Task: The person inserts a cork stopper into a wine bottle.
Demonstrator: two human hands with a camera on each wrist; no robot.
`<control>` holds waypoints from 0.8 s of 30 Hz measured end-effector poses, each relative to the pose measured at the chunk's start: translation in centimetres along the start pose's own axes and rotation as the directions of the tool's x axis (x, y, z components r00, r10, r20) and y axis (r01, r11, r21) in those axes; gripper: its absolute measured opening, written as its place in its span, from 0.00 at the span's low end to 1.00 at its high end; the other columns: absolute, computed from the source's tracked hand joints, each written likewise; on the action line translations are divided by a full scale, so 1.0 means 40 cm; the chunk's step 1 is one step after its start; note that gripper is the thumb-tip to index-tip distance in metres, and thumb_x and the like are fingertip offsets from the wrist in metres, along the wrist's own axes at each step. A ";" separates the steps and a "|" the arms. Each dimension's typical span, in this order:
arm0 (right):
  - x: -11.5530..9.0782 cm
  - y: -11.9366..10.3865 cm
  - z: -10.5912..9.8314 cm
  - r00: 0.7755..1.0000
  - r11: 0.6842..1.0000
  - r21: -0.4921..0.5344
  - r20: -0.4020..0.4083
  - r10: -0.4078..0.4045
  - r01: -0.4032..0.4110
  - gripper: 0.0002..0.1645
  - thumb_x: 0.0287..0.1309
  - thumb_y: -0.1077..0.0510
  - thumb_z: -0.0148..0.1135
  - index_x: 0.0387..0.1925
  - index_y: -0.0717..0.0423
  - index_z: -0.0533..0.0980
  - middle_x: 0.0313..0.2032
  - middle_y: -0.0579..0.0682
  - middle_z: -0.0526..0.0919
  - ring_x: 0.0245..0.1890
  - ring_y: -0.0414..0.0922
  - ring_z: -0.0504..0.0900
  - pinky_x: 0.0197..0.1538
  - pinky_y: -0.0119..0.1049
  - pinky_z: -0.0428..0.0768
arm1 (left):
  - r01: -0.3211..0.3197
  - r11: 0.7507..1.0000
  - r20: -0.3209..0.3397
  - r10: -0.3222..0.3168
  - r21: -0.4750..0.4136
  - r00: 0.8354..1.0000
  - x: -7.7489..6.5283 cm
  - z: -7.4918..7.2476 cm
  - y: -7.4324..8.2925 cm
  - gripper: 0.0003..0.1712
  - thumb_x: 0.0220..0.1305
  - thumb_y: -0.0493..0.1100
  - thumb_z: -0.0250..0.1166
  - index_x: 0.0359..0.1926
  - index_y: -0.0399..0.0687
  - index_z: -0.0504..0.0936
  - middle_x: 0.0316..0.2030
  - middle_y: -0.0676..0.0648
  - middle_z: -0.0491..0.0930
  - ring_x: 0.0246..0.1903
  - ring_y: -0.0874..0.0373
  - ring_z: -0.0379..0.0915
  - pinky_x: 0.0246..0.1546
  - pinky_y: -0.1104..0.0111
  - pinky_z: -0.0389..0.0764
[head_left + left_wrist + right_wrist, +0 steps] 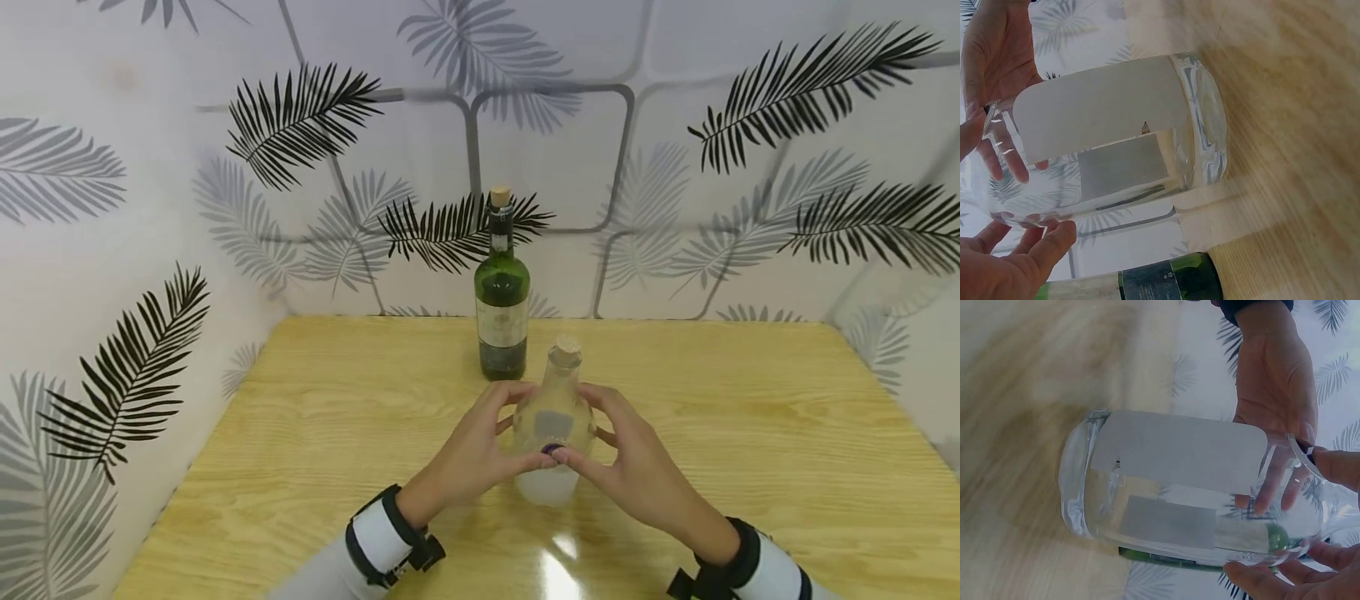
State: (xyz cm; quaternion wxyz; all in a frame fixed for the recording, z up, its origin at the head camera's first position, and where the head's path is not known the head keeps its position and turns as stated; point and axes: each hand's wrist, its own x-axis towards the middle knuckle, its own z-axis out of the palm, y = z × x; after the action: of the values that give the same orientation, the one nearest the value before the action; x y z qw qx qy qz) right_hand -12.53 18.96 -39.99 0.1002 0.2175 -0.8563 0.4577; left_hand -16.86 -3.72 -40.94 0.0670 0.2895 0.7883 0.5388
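Observation:
A clear glass bottle (pixel 551 490) with a cork (pixel 567 343) in its neck stands upright between my two hands. Its blank pale label (pixel 1110 106) faces me in both wrist views, and a grey label shows through the glass from the far side. My left hand (pixel 480 450) grips the bottle's upper body from the left, its fingers curled around the side. From the right, my right hand (pixel 637 458) grips it in the same way. Both thumbs meet at the front of the glass. Whether the base touches the table is hard to tell.
Behind the clear bottle and slightly left stands a green wine bottle (pixel 501 321), also corked and labelled. The light wooden table (pixel 315 433) ends at a wall covering (pixel 547 158) printed with feather-like leaves. Bright light reflects off the table's near part.

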 end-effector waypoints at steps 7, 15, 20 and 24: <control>0.077 0.073 -0.071 0.997 0.998 -0.028 0.051 0.056 -0.055 0.43 0.68 0.63 0.72 0.76 0.73 0.60 0.74 0.78 0.67 0.73 0.76 0.67 0.60 0.68 0.82 | -0.003 1.000 0.013 0.003 0.021 1.000 0.132 0.020 -0.019 0.46 0.67 0.38 0.77 0.79 0.35 0.63 0.73 0.32 0.68 0.75 0.38 0.65 0.71 0.46 0.74; 0.187 0.194 -0.134 0.996 0.997 -0.045 0.067 0.062 -0.059 0.40 0.75 0.65 0.64 0.78 0.74 0.56 0.76 0.79 0.62 0.76 0.75 0.63 0.66 0.70 0.76 | -0.017 0.996 -0.013 0.018 0.086 1.000 0.309 0.042 -0.068 0.47 0.71 0.40 0.73 0.82 0.35 0.59 0.80 0.32 0.64 0.78 0.39 0.62 0.71 0.47 0.75; 0.238 0.240 -0.150 0.991 0.995 -0.013 0.088 0.102 -0.101 0.42 0.77 0.64 0.62 0.79 0.75 0.52 0.80 0.78 0.55 0.79 0.75 0.57 0.70 0.71 0.71 | 0.001 0.993 -0.031 0.002 0.118 1.000 0.369 0.042 -0.080 0.47 0.72 0.42 0.73 0.83 0.35 0.58 0.80 0.33 0.63 0.78 0.40 0.61 0.71 0.48 0.75; 0.260 0.260 -0.154 0.988 0.991 0.025 0.095 0.125 -0.128 0.43 0.78 0.64 0.61 0.80 0.76 0.50 0.81 0.77 0.53 0.80 0.74 0.54 0.72 0.71 0.68 | 0.028 0.992 -0.036 -0.023 0.125 0.999 0.394 0.044 -0.090 0.48 0.73 0.43 0.72 0.83 0.36 0.57 0.82 0.34 0.61 0.79 0.41 0.61 0.72 0.49 0.75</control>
State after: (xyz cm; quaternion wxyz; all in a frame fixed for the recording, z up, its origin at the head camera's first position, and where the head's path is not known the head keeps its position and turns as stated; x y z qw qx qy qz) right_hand -26.73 26.21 -40.39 0.0275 0.1854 -0.8648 0.4658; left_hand -30.51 5.14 -41.61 0.0420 0.2738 0.8253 0.4921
